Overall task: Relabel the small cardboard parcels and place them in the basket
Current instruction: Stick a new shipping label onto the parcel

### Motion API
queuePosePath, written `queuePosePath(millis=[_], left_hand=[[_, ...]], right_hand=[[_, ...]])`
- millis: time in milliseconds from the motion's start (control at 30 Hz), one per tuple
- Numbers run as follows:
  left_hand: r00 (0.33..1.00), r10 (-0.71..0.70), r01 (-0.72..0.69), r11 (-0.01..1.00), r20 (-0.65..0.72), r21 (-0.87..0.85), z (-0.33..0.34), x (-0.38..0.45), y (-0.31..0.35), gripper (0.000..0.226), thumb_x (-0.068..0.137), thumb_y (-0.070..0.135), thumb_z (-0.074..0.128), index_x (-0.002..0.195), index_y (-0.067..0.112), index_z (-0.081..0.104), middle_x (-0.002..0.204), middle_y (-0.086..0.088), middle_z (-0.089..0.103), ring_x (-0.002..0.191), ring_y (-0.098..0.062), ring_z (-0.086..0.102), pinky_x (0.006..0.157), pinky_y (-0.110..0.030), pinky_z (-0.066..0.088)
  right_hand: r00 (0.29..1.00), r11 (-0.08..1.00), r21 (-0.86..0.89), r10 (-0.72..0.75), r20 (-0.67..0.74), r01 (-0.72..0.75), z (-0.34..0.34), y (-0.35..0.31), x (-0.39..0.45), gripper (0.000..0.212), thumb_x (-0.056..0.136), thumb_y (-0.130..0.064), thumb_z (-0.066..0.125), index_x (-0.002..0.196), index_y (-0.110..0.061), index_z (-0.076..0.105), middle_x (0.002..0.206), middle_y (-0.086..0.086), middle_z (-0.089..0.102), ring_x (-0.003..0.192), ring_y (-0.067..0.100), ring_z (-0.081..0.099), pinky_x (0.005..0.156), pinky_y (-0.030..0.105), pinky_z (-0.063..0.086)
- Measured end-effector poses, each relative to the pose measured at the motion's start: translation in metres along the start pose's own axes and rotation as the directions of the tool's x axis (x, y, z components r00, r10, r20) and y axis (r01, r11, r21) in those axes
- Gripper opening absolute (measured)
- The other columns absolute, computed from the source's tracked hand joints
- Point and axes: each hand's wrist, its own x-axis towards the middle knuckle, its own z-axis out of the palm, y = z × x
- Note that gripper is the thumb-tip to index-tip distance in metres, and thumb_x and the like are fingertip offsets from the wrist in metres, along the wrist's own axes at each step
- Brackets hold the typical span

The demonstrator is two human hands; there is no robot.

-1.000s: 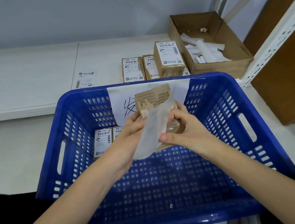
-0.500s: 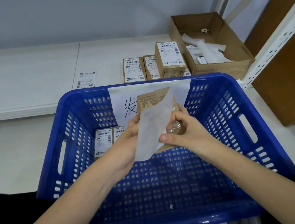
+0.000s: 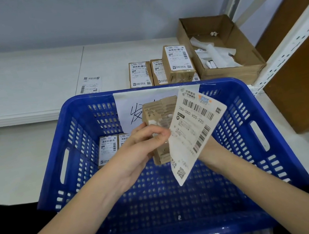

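Peeled label (image 3: 195,131) just right of the upright parcel (image 3: 159,134); left hand (image 3: 140,148) clamped on parcel, right hand hidden behind label, grip unclear.

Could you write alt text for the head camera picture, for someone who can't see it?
Over a blue basket, a left hand holds a small cardboard parcel while the right hand, mostly hidden, holds a peeled shipping label. Labelled parcels lie inside; more parcels wait on the table behind.

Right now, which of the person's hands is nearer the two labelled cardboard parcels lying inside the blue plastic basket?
Left. The left hand hovers just right of the two labelled cardboard parcels, gripping a bare parcel; the right hand is farther right, mostly behind the peeled label.
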Motion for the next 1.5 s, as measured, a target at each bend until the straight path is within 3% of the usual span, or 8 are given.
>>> queuePosePath(millis=[300, 433, 533, 667, 867, 1000, 1167, 1500], left_hand=[[1.0, -0.028, 0.027, 0.998, -0.004, -0.063, -0.003, 0.003, -0.001, 0.012, 0.075, 0.026, 0.064, 0.079, 0.015, 0.067, 0.125, -0.007, 0.063, 0.111, -0.021, 0.06, 0.092, -0.037, 0.049], [0.999, -0.039, 0.038, 0.991, -0.008, -0.127, -0.003, 0.004, 0.001, 0.012, 0.078, 0.026, 0.06, 0.077, 0.019, 0.069, 0.114, -0.005, 0.069, 0.098, -0.014, 0.064, 0.095, -0.041, 0.047], [0.998, -0.051, 0.047, 0.987, -0.024, -0.153, -0.005, 0.006, 0.001, 0.019, 0.08, 0.027, 0.057, 0.093, 0.015, 0.067, 0.113, -0.004, 0.069, 0.102, -0.016, 0.062, 0.096, -0.043, 0.046], [0.997, -0.064, 0.056, 0.983, -0.042, -0.176, -0.006, 0.008, 0.002, 0.04, 0.078, 0.032, 0.059, 0.114, 0.013, 0.062, 0.121, -0.004, 0.067, 0.118, -0.022, 0.055, 0.106, -0.051, 0.04], [0.996, -0.075, 0.064, 0.981, -0.054, -0.186, -0.006, 0.008, 0.003, 0.056, 0.078, 0.034, 0.06, 0.127, 0.009, 0.056, 0.126, -0.008, 0.064, 0.127, -0.03, 0.051, 0.107, -0.056, 0.036], [0.994, -0.089, 0.074, 0.976, -0.067, -0.205, -0.006, 0.007, 0.006, 0.058, 0.078, 0.037, 0.061, 0.129, 0.01, 0.056, 0.123, -0.004, 0.066, 0.127, -0.028, 0.051, 0.106, -0.055, 0.039], [0.99, -0.098, 0.071, 0.969, -0.103, -0.237, -0.006, 0.007, 0.009, 0.037, 0.077, 0.037, 0.062, 0.111, 0.021, 0.063, 0.109, 0.004, 0.07, 0.115, -0.022, 0.056, 0.093, -0.047, 0.051], [0.992, -0.107, 0.085, 0.964, -0.074, -0.252, -0.012, 0.007, 0.012, 0.035, 0.078, 0.035, 0.064, 0.109, 0.018, 0.061, 0.113, -0.007, 0.067, 0.103, -0.023, 0.062, 0.09, -0.052, 0.051]], right_hand=[[0.994, 0.99, -0.113, 0.078, -0.07, -0.086, -0.007, 0.01, 0.003, 0.048, 0.091, 0.017, 0.044, 0.078, -0.029, 0.038, 0.078, -0.012, 0.047, 0.06, -0.009, 0.054, 0.058, 0.005, 0.044], [0.997, 0.994, -0.088, 0.067, -0.031, -0.07, 0.0, 0.007, 0.006, 0.021, 0.087, -0.014, 0.065, 0.098, -0.025, 0.052, 0.09, -0.006, 0.053, 0.072, -0.006, 0.056, 0.059, 0.009, 0.046], [0.998, 0.992, -0.104, 0.069, -0.009, -0.07, -0.001, 0.007, 0.007, 0.082, 0.068, -0.063, 0.067, 0.138, -0.027, 0.043, 0.133, -0.008, 0.051, 0.118, 0.002, 0.052, 0.088, 0.018, 0.049], [0.996, 0.998, 0.048, 0.033, -0.085, -0.029, 0.0, 0.002, 0.006, 0.024, 0.096, -0.038, 0.048, 0.106, -0.054, 0.063, 0.15, -0.013, 0.032, 0.132, 0.002, 0.041, 0.11, 0.034, 0.037], [0.979, 0.983, 0.111, 0.161, -0.123, -0.148, 0.003, 0.0, 0.018, 0.055, 0.093, -0.057, 0.038, 0.142, -0.033, 0.039, 0.145, -0.007, 0.044, 0.128, 0.009, 0.047, 0.109, 0.036, 0.037], [0.975, 0.984, 0.141, 0.137, -0.172, -0.113, 0.005, 0.004, 0.017, 0.041, 0.096, -0.058, 0.029, 0.127, -0.041, 0.05, 0.122, -0.02, 0.062, 0.113, 0.001, 0.057, 0.106, 0.035, 0.039], [0.983, 1.0, -0.004, -0.026, -0.18, 0.025, 0.006, 0.005, 0.008, 0.029, 0.101, -0.034, 0.041, 0.12, -0.056, 0.044, 0.145, -0.022, 0.036, 0.13, -0.006, 0.037, 0.1, 0.01, 0.038], [0.951, 0.997, 0.077, 0.014, -0.309, 0.01, -0.003, 0.003, 0.006, 0.033, 0.103, -0.021, 0.036, 0.107, -0.038, 0.063, 0.11, -0.023, 0.066, 0.108, -0.003, 0.058, 0.099, 0.032, 0.045]])
